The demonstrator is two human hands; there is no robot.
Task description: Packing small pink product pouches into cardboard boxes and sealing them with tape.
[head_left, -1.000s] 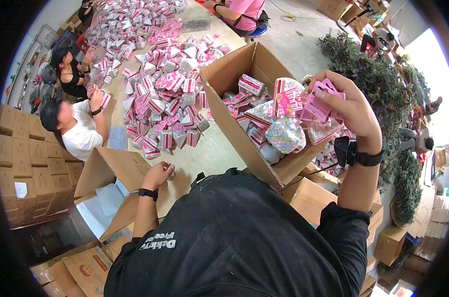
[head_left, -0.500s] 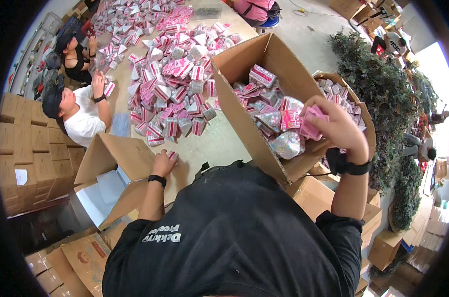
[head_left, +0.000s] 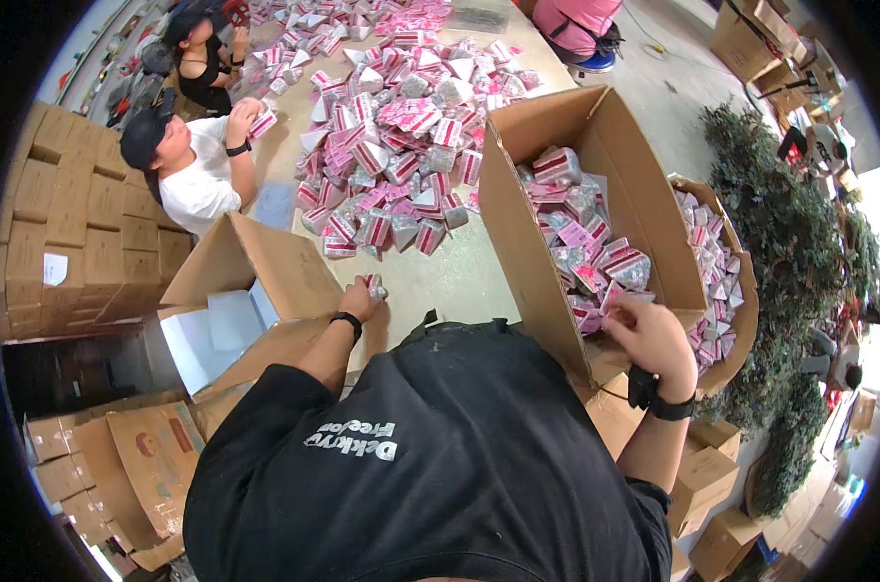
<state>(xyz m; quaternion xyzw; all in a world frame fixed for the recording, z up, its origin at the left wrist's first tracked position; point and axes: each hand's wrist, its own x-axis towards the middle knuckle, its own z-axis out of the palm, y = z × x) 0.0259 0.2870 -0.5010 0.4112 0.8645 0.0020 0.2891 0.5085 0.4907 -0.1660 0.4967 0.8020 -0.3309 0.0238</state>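
Note:
My left hand (head_left: 358,302) rests on the table's near edge, its fingers closed around a small shiny silver-and-pink packet (head_left: 377,287). To the right, my right hand (head_left: 656,341) reaches over the wall of a tall cardboard box (head_left: 518,228). Its thumb and fingers pinch a pink packet (head_left: 611,294) at the near end of the contents, partly hidden by the fingers. Inside that box lie many pyramid-shaped packets (head_left: 622,264) in silver, pink and white. A large heap of similar packets (head_left: 401,145) covers the table beyond my hands.
An open carton (head_left: 290,267) with white lining stands left of my left hand. Another carton of packets (head_left: 746,320) adjoins the tall box's right side. Two co-workers sit along the table's left side, the nearer in a white shirt (head_left: 199,175). Stacked cartons (head_left: 91,204) rise behind them.
The whole view has shifted, moving the table and box rightward in the picture. My right hand has lowered toward the box's near end; the silver bag and pink packets beside it no longer show there.

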